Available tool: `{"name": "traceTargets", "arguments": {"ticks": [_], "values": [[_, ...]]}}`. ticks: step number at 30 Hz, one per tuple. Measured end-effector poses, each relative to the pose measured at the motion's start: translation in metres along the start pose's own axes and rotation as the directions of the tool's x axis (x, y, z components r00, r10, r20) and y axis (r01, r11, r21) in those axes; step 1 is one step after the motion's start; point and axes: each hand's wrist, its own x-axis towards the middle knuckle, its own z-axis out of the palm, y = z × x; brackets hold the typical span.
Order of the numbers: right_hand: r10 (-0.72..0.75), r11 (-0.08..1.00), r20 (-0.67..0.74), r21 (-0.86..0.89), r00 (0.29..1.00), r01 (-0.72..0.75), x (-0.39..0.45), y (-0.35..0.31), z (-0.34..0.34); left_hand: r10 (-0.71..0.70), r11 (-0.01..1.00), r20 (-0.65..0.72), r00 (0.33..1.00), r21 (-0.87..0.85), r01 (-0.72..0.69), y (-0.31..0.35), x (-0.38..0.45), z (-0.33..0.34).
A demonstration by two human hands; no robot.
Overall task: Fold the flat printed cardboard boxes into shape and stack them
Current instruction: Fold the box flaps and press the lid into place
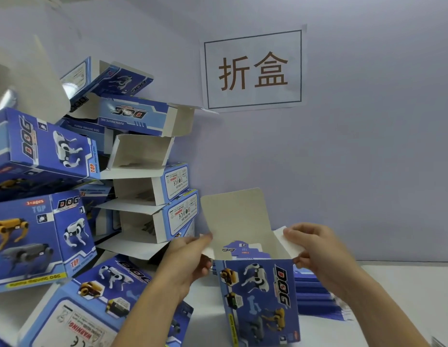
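A blue printed box (258, 299) with robot dogs on it stands upright in front of me, its top open and its large lid flap (233, 214) raised. My left hand (190, 259) pinches the small side flap at the box's upper left. My right hand (315, 249) pinches the white side flap at the upper right. A leaning pile of folded boxes (147, 194) fills the left side, most with open ends facing right. A stack of flat blue cardboard blanks (315, 294) lies on the table behind the box, under my right forearm.
The white table (208, 304) runs to a pale wall (368, 159) with a paper sign (253, 70) taped to it. More folded boxes (92, 301) lie tilted at the lower left, close to my left forearm. A blurred white flap (30, 78) hangs at the upper left.
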Motion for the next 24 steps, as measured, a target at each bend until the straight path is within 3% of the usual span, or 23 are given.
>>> {"name": "traceTargets", "arguments": {"ticks": [3, 9, 13, 16, 20, 24], "values": [[0.057, 0.998, 0.054, 0.026, 0.997, -0.058, 0.002, 0.002, -0.01, 0.006, 0.999, -0.01, 1.0, 0.037, -0.005, -0.004, 0.0, 0.006], [0.252, 0.929, 0.163, 0.236, 0.954, -0.285, 0.001, 0.009, -0.02, -0.092, 0.996, 0.045, 0.995, 0.0, 0.092, -0.004, -0.003, 0.01], [0.291, 0.924, 0.172, 0.203, 0.941, -0.323, 0.003, 0.014, -0.025, -0.095, 0.995, 0.046, 0.994, -0.02, 0.096, -0.009, -0.004, 0.014], [0.264, 0.945, 0.151, 0.155, 0.953, -0.286, 0.003, 0.015, -0.031, -0.011, 1.0, 0.02, 1.0, 0.02, 0.011, -0.013, -0.002, 0.017], [0.064, 0.998, 0.08, 0.008, 0.995, -0.065, 0.002, 0.013, -0.03, 0.081, 0.996, 0.012, 0.997, 0.035, -0.082, -0.017, -0.004, 0.021], [-0.088, 0.993, 0.103, -0.066, 0.991, 0.095, -0.009, -0.003, -0.019, 0.133, 0.986, 0.085, 0.987, 0.084, -0.14, -0.013, -0.008, 0.027]]}}
